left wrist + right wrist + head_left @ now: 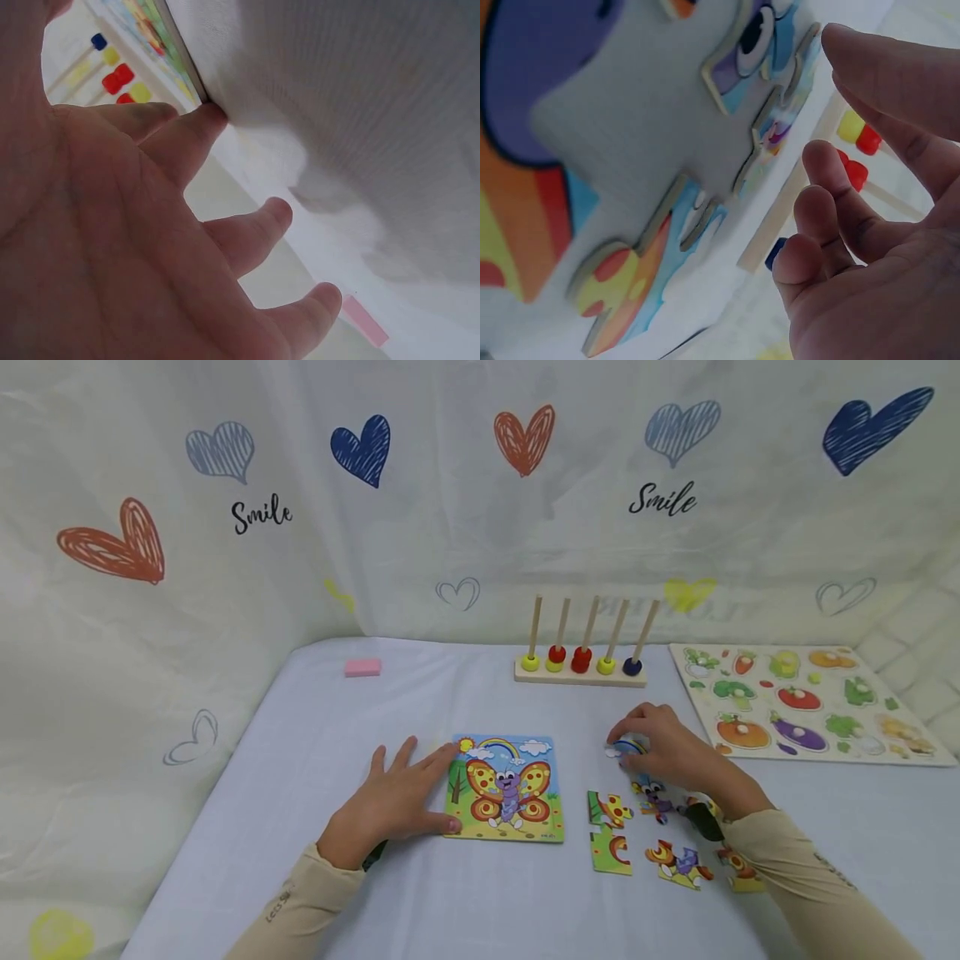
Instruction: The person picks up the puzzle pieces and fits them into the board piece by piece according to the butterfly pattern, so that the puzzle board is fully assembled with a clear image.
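Observation:
My left hand (393,797) rests beside a square butterfly picture board (540,752), fingers spread, with the thumb at its lower left corner and the index fingertip at its upper left edge. In the left wrist view, the palm and spread fingers (259,229) show against the board's edge. Over on the right, my right hand (671,756) pinches a rainbow puzzle piece (630,746) between thumb and fingers, low over the table. Nearer me lie loose jigsaw pieces: a wing piece (611,810), a green-edged corner piece (610,852), a body piece (681,863) and a face piece (654,793), partly under the right hand.
Behind stands a wooden bead abacus (581,677) with five pegs and coloured beads. A vegetable puzzle board (750,668) lies at the back right. At the back left is a pink block (362,667). Another piece (742,868) sits partly hidden by the right sleeve.

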The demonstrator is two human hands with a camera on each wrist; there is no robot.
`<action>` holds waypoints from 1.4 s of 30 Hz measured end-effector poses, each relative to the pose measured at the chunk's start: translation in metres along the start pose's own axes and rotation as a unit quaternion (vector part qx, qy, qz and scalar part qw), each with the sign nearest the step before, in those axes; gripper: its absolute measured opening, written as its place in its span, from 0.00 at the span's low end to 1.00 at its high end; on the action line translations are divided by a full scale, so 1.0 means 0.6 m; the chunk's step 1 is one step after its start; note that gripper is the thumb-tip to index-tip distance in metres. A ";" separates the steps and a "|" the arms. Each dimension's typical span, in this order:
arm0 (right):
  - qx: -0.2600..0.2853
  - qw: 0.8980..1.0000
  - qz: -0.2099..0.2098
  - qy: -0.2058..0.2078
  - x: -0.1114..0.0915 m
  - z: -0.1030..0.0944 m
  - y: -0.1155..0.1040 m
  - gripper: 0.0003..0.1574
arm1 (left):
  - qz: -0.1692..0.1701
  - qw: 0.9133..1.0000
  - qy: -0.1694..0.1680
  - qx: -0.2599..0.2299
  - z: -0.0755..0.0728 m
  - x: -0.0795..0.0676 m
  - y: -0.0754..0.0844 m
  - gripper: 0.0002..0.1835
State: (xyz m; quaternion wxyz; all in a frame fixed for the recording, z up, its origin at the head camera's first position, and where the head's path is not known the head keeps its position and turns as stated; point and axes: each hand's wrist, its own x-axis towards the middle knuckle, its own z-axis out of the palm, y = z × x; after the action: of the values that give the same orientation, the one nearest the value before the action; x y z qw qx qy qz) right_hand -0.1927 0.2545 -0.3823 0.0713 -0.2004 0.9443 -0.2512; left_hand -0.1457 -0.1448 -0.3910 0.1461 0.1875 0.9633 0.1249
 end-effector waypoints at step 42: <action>0.002 0.999 0.041 0.022 -0.011 -0.003 0.010 0.12 | 0.002 1.000 -0.005 -0.010 -0.004 -0.004 0.001 0.57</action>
State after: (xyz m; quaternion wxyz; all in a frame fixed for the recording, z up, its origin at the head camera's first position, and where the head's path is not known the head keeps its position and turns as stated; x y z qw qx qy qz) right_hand -0.1894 0.2627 -0.3833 0.0610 -0.1555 0.9527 -0.2539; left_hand -0.1442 -0.1456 -0.3878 0.1523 0.1883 0.9609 0.1344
